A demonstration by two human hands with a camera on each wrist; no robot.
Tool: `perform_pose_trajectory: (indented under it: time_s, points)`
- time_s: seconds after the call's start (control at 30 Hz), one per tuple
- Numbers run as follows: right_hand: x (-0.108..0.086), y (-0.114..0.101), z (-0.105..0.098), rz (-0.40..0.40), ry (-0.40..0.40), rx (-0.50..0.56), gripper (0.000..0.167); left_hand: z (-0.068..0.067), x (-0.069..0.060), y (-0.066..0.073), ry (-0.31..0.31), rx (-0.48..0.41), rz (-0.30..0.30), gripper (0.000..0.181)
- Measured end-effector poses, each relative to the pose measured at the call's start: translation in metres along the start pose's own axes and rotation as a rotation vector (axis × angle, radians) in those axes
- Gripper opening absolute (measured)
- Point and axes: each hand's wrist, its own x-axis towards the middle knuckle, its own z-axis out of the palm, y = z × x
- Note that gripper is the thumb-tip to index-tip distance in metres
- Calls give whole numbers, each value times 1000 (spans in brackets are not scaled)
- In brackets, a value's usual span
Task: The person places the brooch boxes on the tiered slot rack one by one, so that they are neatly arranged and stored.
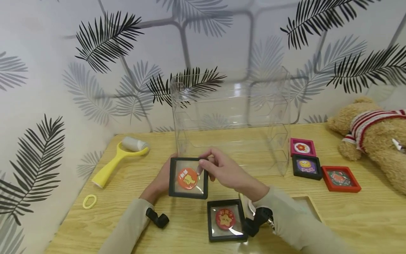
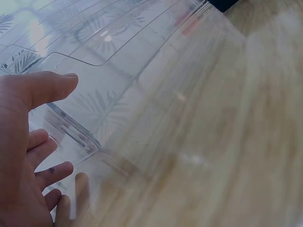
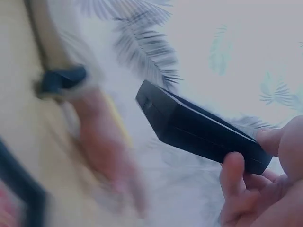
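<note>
Your right hand (image 1: pixel 226 173) pinches a black display frame (image 1: pixel 188 165) by its right edge, thumb on the front and fingers behind. You hold that frame up off the wooden table (image 1: pixel 187 225), its clear window facing you; inside sits a round orange-red badge (image 1: pixel 187 178) with a yellow hand on it. Your left hand (image 1: pixel 163 176) is partly hidden behind the frame in the head view; the left wrist view shows its thumb and fingers spread, gripping nothing, near the lower part of a clear acrylic display rack (image 1: pixel 231 93). You cannot tell from these views whether its fingers touch the rack.

A 2nd black frame (image 1: pixel 219 233) lies flat just in front of you, near your right wrist, with a red star badge (image 1: pixel 225 219) inside. Beneath your right forearm is a pale-rimmed item (image 1: pixel 312 204), mostly covered.

To the right of the rack lie 3 more small frames: a pink frame (image 1: pixel 302 141) with a red flower, a black frame with a purple insert (image 1: pixel 306 166) against its near side, and a red frame (image 1: pixel 340 179) just beside that. Farther right is a teddy bear (image 1: pixel 388 141) in a striped sweater. On your left are a yellow-handled lint roller (image 1: pixel 109 171) and a yellow ring (image 1: pixel 90 196).
</note>
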Motion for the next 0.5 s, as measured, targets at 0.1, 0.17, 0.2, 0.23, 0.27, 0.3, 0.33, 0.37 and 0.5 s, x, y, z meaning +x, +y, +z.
perform_pose_trajectory:
  time_s: [0.1, 0.17, 0.2, 0.23, 0.27, 0.3, 0.33, 0.37, 0.5]
  points:
    - [12, -23, -20, -44, 55, -14, 21, 3, -1, 4, 14, 7, -54, 76]
    - [21, -40, -34, -92, 108, -14, 22, 4, -1, 10, 27, 19, -140, 76]
    - [27, -48, -41, -107, 135, -16, 23, 5, -1, 12, 32, 29, -181, 74]
    - [32, -57, -48, -134, 169, -23, 23, 6, -1, 14, 33, 31, -216, 75]
    - [37, -65, -55, -162, 204, -29, 23, 6, -1, 15, 34, 47, -238, 76]
    - [42, -72, -62, -188, 245, -42, 24, 6, -1, 15, 28, 54, -237, 76]
    - [48, -79, -68, -214, 286, -56, 24, 6, -1, 15, 27, 50, -229, 76]
    - [53, -85, -74, -231, 327, -79, 25, 6, -1, 14, 27, 45, -217, 76]
    - [74, -105, -95, -246, 485, -235, 27, 6, -2, 13, 26, 37, -181, 76]
